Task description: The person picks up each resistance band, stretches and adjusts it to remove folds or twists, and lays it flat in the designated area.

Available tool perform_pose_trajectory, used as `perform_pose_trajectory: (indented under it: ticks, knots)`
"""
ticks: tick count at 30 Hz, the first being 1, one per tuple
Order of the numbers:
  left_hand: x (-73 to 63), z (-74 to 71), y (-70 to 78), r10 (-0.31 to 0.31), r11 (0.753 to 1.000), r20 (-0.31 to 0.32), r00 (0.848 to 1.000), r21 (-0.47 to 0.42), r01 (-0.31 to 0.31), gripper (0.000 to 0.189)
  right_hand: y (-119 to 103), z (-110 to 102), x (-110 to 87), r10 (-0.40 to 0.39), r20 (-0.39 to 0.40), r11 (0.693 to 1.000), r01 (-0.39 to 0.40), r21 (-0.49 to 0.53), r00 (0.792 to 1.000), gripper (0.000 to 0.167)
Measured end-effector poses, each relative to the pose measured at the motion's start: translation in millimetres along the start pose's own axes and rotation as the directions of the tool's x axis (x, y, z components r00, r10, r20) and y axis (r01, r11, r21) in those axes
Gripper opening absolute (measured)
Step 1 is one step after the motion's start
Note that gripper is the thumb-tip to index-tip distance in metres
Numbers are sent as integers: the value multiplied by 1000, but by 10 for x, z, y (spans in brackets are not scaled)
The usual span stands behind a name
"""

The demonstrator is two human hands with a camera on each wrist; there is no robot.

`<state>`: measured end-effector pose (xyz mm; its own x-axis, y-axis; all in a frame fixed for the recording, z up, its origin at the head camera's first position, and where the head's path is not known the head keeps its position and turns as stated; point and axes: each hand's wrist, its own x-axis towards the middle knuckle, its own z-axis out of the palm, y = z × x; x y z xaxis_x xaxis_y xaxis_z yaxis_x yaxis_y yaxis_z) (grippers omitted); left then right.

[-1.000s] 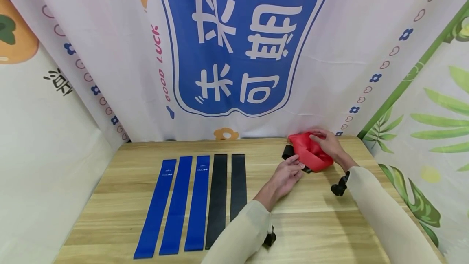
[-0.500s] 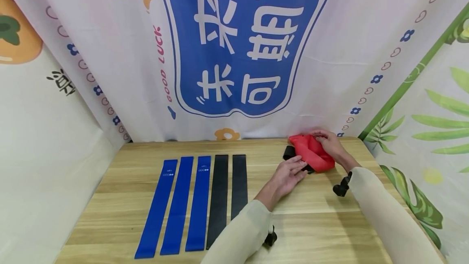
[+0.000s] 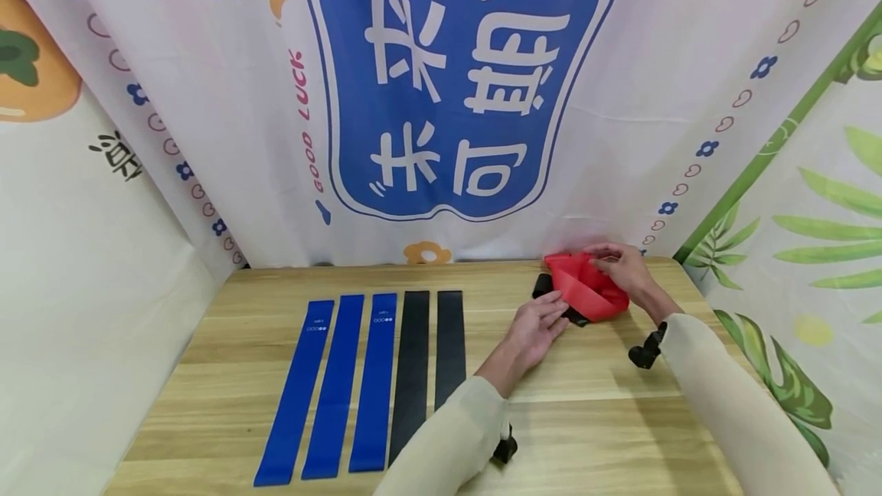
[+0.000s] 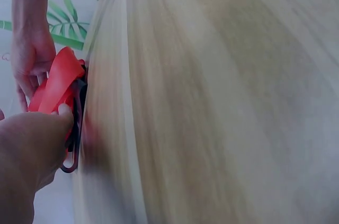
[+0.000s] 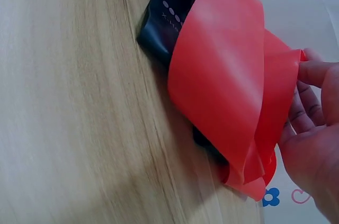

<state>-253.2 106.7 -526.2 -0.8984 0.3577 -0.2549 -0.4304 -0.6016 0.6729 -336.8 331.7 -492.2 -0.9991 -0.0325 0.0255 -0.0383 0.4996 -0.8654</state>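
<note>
A crumpled red resistance band lies bunched at the table's back right, over a folded black resistance band with white print. My right hand pinches the red band's far edge between thumb and fingers, as the right wrist view shows. The left hand holds the near left corner of the red band, its fingertips right beside the black band. In the left wrist view, the left thumb lies against the red band, and the rest of that hand's grip is hidden.
On the wooden table, several flat bands lie side by side to the left: blue ones and black ones. A printed curtain hangs right behind the table's back edge.
The red band's front fold shifts and opens slightly between the hands. Both hands stay nearly in place, the right one moving a little rightward. The flat bands have not moved.
</note>
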Motion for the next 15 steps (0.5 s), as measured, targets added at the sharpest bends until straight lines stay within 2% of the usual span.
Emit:
perform_pose_trajectory:
  ticks: [6, 15]
  knots:
    - [-29, -23, 54, 55, 998, -19, 998, 22, -54, 47, -56, -52, -36, -39, -15, 999, 40, 23, 999, 30]
    - [-46, 11, 144, 119, 993, -62, 991, -13, -120, 41, -207, -102, -70, -92, -19, 992, 94, 90, 996, 31]
